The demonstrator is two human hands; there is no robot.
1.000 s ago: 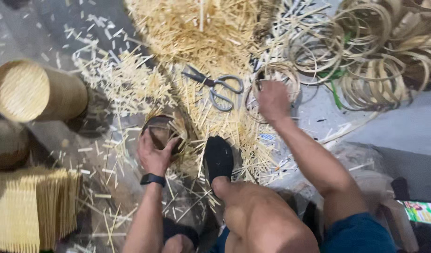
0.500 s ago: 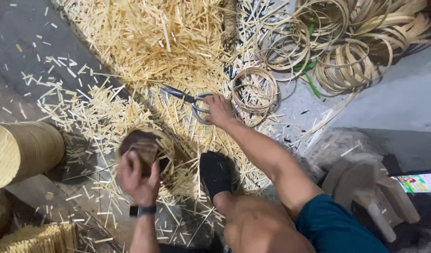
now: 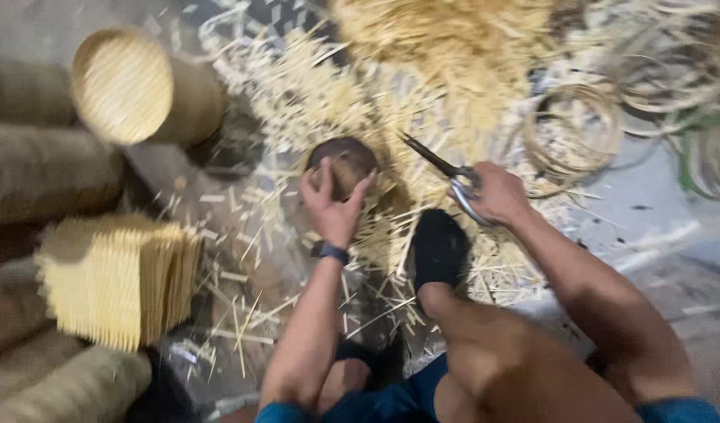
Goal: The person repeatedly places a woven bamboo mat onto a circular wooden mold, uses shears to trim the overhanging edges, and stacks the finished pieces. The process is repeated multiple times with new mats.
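left hand (image 3: 332,207) is gripping one small round basket (image 3: 346,163) amid straw scraps (image 3: 313,94) | right hand (image 3: 497,192) is clutching one pair of scissors (image 3: 446,174) | one woven cylinder (image 3: 140,86), one flat mat stack (image 3: 117,278) are lying leftward

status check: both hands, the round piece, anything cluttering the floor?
Left hand gripping small round woven piece on the floor. Right hand holding scissors, blades pointed toward the piece. Loose straw cuttings all around; foot in black sock alongside.

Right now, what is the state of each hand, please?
Left hand: closed around a small round woven piece, holding it.
Right hand: closed on the handles of the scissors, holding them.
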